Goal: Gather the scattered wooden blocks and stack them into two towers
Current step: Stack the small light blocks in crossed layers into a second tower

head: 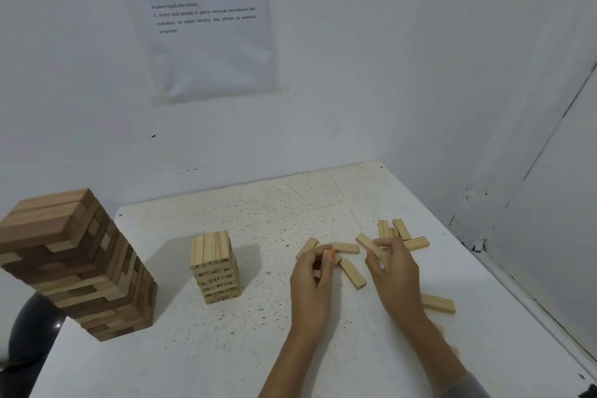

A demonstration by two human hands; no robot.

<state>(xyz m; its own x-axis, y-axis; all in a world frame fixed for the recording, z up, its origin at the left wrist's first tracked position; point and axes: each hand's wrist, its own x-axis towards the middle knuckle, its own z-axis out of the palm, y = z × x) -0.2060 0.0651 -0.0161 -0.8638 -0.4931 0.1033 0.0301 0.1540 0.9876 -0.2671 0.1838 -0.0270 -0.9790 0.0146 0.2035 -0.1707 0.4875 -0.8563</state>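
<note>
Wooden blocks (352, 273) are lying scattered on the white bench (193, 349), right of centre, with both forearms reaching in from the lower edge. The left grip (311, 275) is curling its fingers round one block (327, 256), thumb pressing on top. The right grip (394, 271) is pinching a slanted block (366, 243) between thumb and fingers, raised among the loose pieces. A grey sleeve (465, 388) is showing at the right wrist.

A small tower (214, 265) is standing mid-bench, well apart from the hands; digits are printed on its block ends, among them "22" and "14", the rest blurred. A large tower (74, 265) of light and dark wood is standing at the bench's left edge. A sheet (210, 26) on the wall is carrying numbered lines, including "Susun blok ke atas satu demi satu" and "Ambil blok berbaki". One more loose block (437, 303) is lying just right of the right forearm. A dark round object (32, 333) is sitting below the large tower.
</note>
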